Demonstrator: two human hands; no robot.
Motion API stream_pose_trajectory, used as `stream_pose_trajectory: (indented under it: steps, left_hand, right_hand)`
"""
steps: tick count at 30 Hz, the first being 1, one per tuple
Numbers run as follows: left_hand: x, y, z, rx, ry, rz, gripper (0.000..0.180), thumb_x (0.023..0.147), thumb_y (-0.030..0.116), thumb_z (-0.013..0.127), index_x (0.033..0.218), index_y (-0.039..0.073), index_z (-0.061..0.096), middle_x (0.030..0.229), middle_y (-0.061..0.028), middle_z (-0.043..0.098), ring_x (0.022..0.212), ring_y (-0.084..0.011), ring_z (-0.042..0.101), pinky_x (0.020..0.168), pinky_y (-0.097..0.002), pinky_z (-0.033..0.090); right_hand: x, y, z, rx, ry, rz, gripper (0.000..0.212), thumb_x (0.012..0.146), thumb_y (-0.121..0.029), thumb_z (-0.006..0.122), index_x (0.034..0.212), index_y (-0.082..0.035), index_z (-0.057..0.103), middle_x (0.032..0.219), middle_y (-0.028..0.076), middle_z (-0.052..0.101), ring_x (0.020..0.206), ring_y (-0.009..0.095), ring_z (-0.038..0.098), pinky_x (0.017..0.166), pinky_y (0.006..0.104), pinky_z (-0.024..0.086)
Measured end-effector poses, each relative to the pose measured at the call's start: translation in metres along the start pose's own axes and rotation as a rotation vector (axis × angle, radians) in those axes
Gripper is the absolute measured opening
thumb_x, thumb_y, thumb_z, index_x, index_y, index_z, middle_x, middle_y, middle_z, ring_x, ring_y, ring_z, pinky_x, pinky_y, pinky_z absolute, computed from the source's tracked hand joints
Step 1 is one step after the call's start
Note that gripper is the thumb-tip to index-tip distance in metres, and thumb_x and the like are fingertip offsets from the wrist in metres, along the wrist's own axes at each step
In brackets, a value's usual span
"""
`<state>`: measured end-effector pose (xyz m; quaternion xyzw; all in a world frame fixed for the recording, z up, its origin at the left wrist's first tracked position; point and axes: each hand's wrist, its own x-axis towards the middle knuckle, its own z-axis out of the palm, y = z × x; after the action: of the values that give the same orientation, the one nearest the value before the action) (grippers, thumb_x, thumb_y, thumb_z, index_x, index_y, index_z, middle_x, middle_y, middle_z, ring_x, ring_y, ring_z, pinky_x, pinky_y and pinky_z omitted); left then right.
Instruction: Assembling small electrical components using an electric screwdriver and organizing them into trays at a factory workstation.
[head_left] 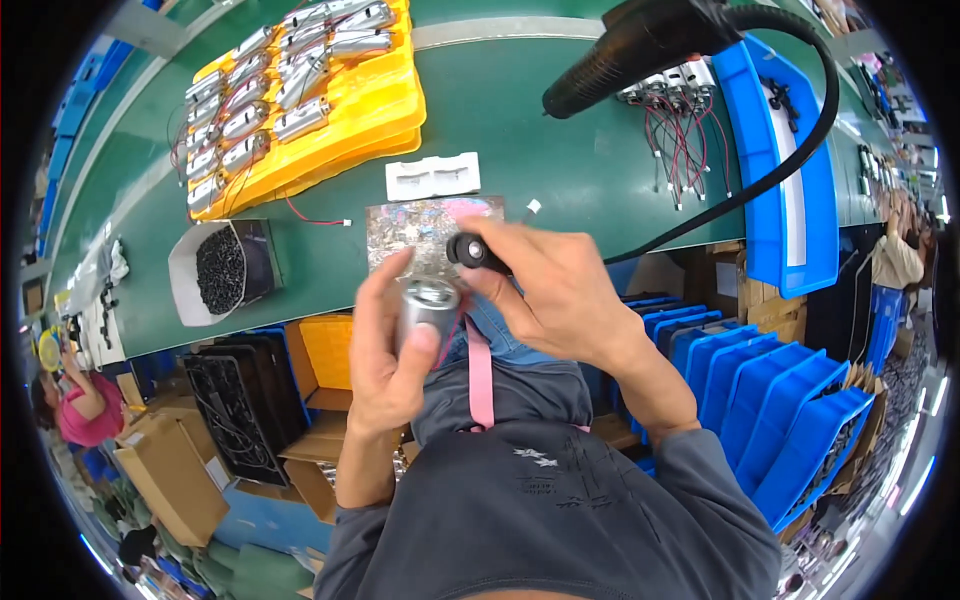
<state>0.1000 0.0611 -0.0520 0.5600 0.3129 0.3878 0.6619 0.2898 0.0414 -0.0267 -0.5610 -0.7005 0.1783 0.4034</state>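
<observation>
My left hand (378, 365) is closed around a silver cylindrical motor (428, 296), its end face turned up and a reddish wire running down its side. Just to the right, my right hand (562, 288) grips a black part with a round end (474, 250), held close to the motor's top but apart from it. Most of the black part is hidden by my fingers. Beyond both hands a scuffed metal plate (392, 232) lies on the green table, with a white two-slot holder (433, 177) behind it.
Stacked yellow trays (395, 110) carry several wired motors. A box of small black pieces (185, 280) stands left. A black nozzle-shaped tool (640, 55) hangs above the table; more motors (690, 85) lie near a blue bin (765, 160). Blue crates (790, 430) stand below, right.
</observation>
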Motion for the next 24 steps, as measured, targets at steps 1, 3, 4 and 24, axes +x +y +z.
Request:
stream_pose_trajectory:
  steps: [1,3,4,24]
  left_hand:
    - [-0.003,-0.002,-0.004,0.115,0.099,0.093,0.057,0.092,0.028,0.053,0.133,-0.001,0.027,0.105,-0.0176,0.058,0.08,-0.0207,0.058,0.071,-0.0341,0.048]
    - [-0.002,-0.005,-0.008,0.231,0.211,0.191,0.058,0.091,0.029,0.054,0.133,-0.001,0.027,0.106,-0.0175,0.057,0.08,-0.0201,0.058,0.071,-0.0349,0.049]
    - [0.001,-0.006,-0.005,0.097,0.345,0.257,0.059,0.091,0.031,0.054,0.133,-0.001,0.028,0.105,-0.0172,0.057,0.081,-0.0197,0.057,0.068,-0.0337,0.048]
    - [-0.005,-0.002,0.013,0.51,0.148,0.03,0.047,0.078,0.009,0.068,0.119,-0.004,0.049,0.101,-0.0169,0.06,0.083,-0.0222,0.061,0.072,-0.0312,0.049]
  right_hand:
    - [-0.003,0.001,0.002,0.039,-0.172,0.14,0.033,0.081,-0.011,0.063,0.111,-0.001,0.056,0.081,0.015,0.064,0.065,0.03,0.062,0.054,0.0331,0.045]
    - [-0.013,0.003,0.014,0.078,-0.352,0.269,0.031,0.084,-0.013,0.061,0.112,0.0,0.055,0.083,0.015,0.064,0.067,0.031,0.062,0.054,0.0336,0.046]
    - [-0.025,0.0,0.021,0.196,-0.368,0.312,0.03,0.089,-0.019,0.056,0.113,-0.001,0.053,0.085,0.015,0.065,0.065,0.027,0.062,0.053,0.0324,0.045]
    - [-0.004,0.015,0.009,0.617,-0.223,0.366,0.036,0.094,-0.023,0.052,0.12,0.001,0.051,0.087,0.005,0.06,0.072,0.009,0.053,0.062,0.0236,0.044]
